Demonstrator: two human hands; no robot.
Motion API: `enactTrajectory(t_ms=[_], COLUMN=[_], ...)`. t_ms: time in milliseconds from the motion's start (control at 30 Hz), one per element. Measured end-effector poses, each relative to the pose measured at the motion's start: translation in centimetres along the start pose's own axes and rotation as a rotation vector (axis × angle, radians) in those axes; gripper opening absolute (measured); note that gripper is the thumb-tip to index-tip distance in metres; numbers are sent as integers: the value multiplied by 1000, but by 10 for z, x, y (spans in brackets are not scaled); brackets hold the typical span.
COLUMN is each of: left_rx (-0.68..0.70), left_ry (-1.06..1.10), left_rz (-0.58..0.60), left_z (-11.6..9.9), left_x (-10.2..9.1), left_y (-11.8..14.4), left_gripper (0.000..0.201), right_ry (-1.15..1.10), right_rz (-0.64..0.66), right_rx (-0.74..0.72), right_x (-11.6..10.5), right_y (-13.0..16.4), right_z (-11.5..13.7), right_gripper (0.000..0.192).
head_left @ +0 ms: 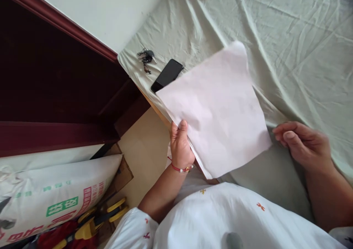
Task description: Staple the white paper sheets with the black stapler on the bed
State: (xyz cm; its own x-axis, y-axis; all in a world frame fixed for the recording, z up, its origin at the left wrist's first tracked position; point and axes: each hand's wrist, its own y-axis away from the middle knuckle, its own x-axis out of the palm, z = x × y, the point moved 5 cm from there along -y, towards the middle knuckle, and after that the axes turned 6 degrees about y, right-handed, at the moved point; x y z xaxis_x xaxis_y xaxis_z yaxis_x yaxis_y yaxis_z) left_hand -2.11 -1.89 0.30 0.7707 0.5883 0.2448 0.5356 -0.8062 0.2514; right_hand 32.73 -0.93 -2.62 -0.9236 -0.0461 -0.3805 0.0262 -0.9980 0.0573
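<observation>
Paper sheet (215,109) pinched at centre frame by left hand (180,146).
Right hand (305,144), loosely curled and empty, hovers beside it over the bed (289,39).

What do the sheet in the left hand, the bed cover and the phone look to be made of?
Sheet: thin matte white paper, apparently; it holds flat with one corner curling, pinched by the left hand. Bed cover: pale green woven cloth, likely cotton, matte and heavily creased. Phone: glossy black face, probably glass; its body material cannot be told.
</observation>
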Motion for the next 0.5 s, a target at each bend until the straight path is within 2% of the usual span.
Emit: enactTrajectory(t_ms=[133, 267, 400, 500], left_rx=[56, -28, -128, -193], left_ry=[99, 196, 224, 235], left_rz=[-35, 15, 85, 118], left_z=[-21, -17, -4, 1], left_x=[14, 31, 43, 46], left_y=[-18, -21, -9, -2], left_gripper=[41, 38, 36, 34], right_ry=[23, 61, -40, -128], right_rz=[204, 357, 405, 358], right_rx=[-208, -330, -258, -171], right_x=[3, 11, 18, 21], right_y=[-1, -3, -2, -2], right_z=[11, 25, 26, 20], right_gripper=[31, 28, 55, 68])
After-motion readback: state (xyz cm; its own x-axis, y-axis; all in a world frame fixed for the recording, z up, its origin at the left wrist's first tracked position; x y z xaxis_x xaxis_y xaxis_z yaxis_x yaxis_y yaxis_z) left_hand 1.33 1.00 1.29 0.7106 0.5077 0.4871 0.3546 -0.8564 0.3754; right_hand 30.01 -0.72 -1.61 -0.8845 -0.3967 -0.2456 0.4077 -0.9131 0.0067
